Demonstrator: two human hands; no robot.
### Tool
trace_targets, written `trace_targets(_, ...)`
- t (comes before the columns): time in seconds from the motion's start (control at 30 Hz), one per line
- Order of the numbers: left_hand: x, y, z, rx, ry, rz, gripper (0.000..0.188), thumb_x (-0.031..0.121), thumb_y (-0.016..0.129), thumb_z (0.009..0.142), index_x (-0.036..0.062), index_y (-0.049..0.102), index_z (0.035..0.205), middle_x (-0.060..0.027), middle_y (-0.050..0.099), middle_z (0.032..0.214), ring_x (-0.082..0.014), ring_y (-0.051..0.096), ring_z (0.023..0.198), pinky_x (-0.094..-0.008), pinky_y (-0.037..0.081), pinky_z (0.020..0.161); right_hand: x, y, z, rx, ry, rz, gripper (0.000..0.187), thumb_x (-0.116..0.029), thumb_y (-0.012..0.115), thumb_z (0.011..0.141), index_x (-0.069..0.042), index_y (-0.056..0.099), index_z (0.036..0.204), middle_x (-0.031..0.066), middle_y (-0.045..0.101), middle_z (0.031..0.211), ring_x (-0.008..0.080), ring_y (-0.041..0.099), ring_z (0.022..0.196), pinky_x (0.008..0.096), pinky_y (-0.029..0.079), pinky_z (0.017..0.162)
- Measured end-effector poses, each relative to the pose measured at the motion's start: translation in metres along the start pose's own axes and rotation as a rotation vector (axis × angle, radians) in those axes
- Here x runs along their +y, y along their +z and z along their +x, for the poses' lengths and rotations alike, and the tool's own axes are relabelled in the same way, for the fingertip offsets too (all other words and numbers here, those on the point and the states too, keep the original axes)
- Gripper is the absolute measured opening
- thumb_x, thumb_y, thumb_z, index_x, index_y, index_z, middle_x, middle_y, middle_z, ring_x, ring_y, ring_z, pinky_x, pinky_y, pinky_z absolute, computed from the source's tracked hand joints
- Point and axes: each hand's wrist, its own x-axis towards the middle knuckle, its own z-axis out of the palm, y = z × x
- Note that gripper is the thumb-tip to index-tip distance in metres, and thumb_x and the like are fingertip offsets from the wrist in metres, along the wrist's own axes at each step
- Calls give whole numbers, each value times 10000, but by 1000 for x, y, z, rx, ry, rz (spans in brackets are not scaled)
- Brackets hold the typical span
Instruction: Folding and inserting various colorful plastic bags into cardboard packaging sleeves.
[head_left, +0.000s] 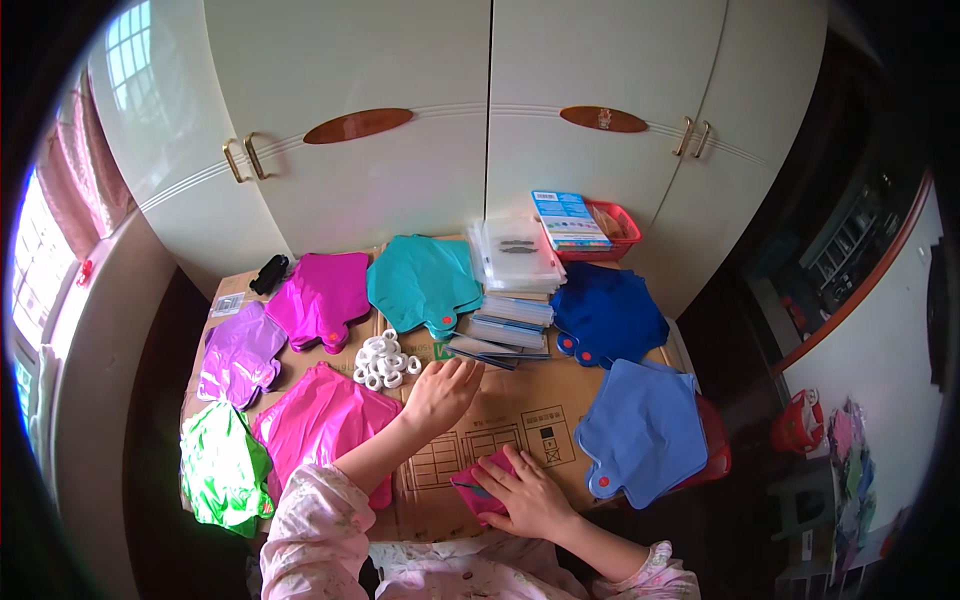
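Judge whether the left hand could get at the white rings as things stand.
Probably yes: the white rings lie uncovered on the cardboard, just left of the left hand, and nothing visible stands between them.

Overexposed daylight enters at the window (38,265) at nine o'clock and glares off the glossy green stack (222,470) at eight. Shadow deepens toward three o'clock; fisheye distortion bends the cabinet doors (350,60), and the corners go black.
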Motion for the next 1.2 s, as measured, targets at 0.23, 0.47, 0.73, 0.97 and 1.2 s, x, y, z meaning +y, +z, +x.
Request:
trace_targets(0.23, 2, 15, -6, -15, -3, 30, 368, 176, 549, 808, 43, 561, 1150, -59, 542, 1121, -182, 542, 954, -329, 450, 770, 1, 2, -2, 2, -7, 0, 699, -534, 630, 783, -128, 503, 1339, 100, 457, 1397, 417, 348, 1315, 520, 308, 1078)
trace_targets(0.47, -1, 30, 7, -33, 64, 99, 141, 158, 556, 773, 116, 538, 906, -1, 558, 839, -153, 570, 842, -315, 429, 707, -6, -8, -5, -108, -36, -39, 910, -674, 630, 699, -93, 443, 1374, 123, 417, 1420, 418, 304, 1340, 525, 267, 1093)
trace_targets(0.73, -4, 48, 17, 65, 93, 46, 51, 151, 532, 794, 130, 515, 837, 8, 553, 707, -145, 604, 724, -311, 433, 705, -12, -5, -15, -181, 3, -22, 903, -563, 695, 701, -97, 378, 1407, 131, 362, 1453, 316, 284, 1377, 485, 219, 1126)
trace_targets(0.97, 3, 35, 3, -1, 67, -44, 120, 155, 537, 807, 98, 498, 905, -43, 591, 876, -194, 627, 865, -369, 446, 765, -14, -7, -13, -168, -9, -58, 886, -514, 723, 689, -88, 395, 1393, 132, 387, 1436, 314, 314, 1361, 482, 247, 1116)
trace_targets(1.2, 33, -43, -48, -200, 84, -130, 119, 163, 558, 790, 93, 515, 877, -48, 597, 942, -182, 622, 912, -340, 466, 756, -19, 1, -24, -52, -66, -117, 731, -373, 730, 683, -59, 503, 1302, 128, 470, 1371, 315, 416, 1293, 466, 311, 1096)
